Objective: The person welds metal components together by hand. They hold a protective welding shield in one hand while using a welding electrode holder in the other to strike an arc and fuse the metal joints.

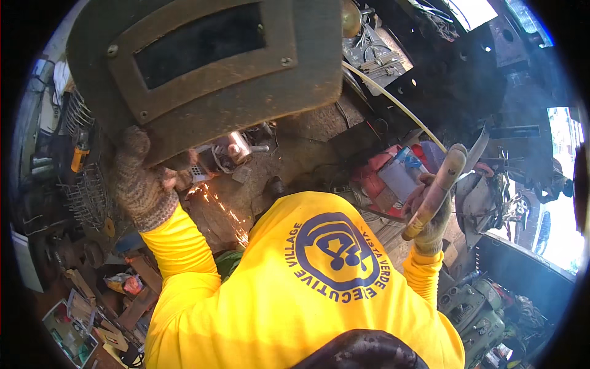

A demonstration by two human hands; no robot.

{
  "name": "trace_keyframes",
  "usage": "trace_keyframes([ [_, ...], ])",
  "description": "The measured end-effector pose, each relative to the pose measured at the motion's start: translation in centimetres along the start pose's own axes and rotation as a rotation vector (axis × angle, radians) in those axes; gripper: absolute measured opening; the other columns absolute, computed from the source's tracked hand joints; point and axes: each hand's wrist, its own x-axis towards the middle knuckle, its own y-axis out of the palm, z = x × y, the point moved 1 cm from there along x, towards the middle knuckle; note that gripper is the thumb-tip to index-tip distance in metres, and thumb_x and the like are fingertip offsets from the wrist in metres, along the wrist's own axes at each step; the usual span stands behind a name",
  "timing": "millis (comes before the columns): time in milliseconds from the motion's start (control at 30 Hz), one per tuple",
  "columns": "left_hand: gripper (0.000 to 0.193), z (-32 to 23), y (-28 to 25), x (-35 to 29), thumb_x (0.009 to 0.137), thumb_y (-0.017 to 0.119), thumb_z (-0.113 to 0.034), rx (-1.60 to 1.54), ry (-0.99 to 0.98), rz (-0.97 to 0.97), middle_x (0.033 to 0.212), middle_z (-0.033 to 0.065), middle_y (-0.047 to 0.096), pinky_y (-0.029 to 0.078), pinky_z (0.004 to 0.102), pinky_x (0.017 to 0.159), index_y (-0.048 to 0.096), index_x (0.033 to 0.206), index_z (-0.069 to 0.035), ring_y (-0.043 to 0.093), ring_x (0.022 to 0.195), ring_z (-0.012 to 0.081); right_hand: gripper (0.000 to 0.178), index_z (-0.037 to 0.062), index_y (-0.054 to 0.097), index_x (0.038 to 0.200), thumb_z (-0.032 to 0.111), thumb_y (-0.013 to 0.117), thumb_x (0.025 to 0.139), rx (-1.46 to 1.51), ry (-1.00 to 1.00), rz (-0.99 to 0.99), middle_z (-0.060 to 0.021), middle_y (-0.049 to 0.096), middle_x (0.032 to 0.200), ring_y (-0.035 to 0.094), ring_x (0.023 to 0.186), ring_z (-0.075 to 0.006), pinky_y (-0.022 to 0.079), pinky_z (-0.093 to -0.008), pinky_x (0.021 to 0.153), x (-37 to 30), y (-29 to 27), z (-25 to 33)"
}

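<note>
A dark welding shield [203, 117] with a rectangular dark window fills the upper left. My left hand [147, 187], in a knitted glove, grips its lower left edge. At the right, my gloved right hand [430, 215] is closed round a curved tan handle [437, 190]; I cannot tell what tool it belongs to. Just below the shield, a shiny metal cylinder [239, 147] lies near the floor. Orange sparks [218, 209] stream down and right from beside my left hand; their source is partly hidden.
A yellow hose [399, 104] runs toward my right hand. Red and blue items [393, 169] lie beyond that hand. Metal rods [384, 63] sit at the top. Wire coils [86, 197] and an orange-handled tool [80, 154] are at the left. Machine parts [473, 313] stand lower right, with smoke above.
</note>
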Motion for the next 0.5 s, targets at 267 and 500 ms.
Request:
trace_keyframes([
  [267,0.046,2.6,0.0,-0.3,0.093,0.061,-0.020,0.056,0.123,-0.173,0.114,0.0261,0.064,0.059,0.0375,0.049,0.050,0.131,0.003,0.071,0.086,0.0351,0.050,-0.0002,0.054,0.123,0.031,0.072,0.089,-0.059,-0.150,0.014,-0.0008,0.061,0.090,0.058,0.070,-0.0094,0.049,-0.0241,0.065,-0.1,-1.4,-1.8],
  [500,0.049,0.2,-2.8,-0.4,0.096,0.060,-0.023,-0.117,0.038,-0.147,0.121,0.0286,0.061,0.058,0.0399,0.054,0.047,0.136,0.002,0.069,0.090,0.0362,0.098,-0.0087,0.043,0.134,0.045,0.090,0.067,0.037,-0.061,-0.162,-0.0054,0.062,0.084,0.061,0.063,-0.0116,0.048,-0.0221,0.052,-0.2,-1.5,-1.8],
])
